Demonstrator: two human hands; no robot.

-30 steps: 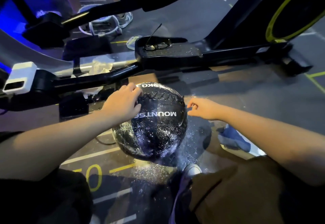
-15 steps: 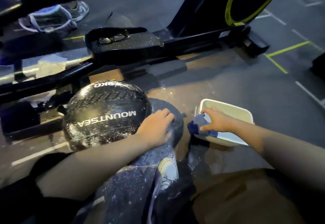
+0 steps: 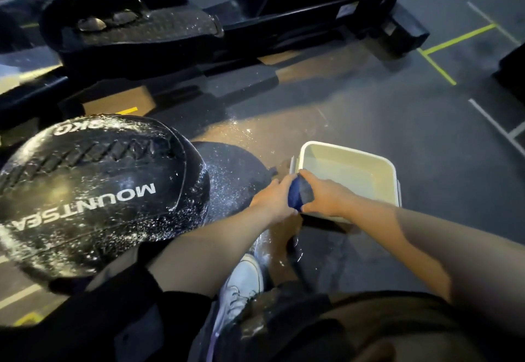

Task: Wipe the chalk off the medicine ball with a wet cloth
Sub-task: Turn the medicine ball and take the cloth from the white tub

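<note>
The black medicine ball (image 3: 93,191), lettered MOUNTSEA and speckled with white chalk, rests on the floor at the left. A blue cloth (image 3: 299,195) is bunched between both my hands at the near left corner of a white tub (image 3: 392,171) with water in it. My left hand (image 3: 274,198) grips the cloth from the left, and my right hand (image 3: 326,195) grips it from the right. Neither hand touches the ball.
A black exercise machine (image 3: 199,34) with a footplate runs across the back, a pair of glasses lying on it. Chalk specks and wet patches cover the dark floor (image 3: 397,100) between ball and tub. My white shoe (image 3: 241,285) and knees sit at the bottom.
My left hand has left the ball and joined the right hand on the blue cloth by the tub. The view has swung right, so the ball sits further left.
</note>
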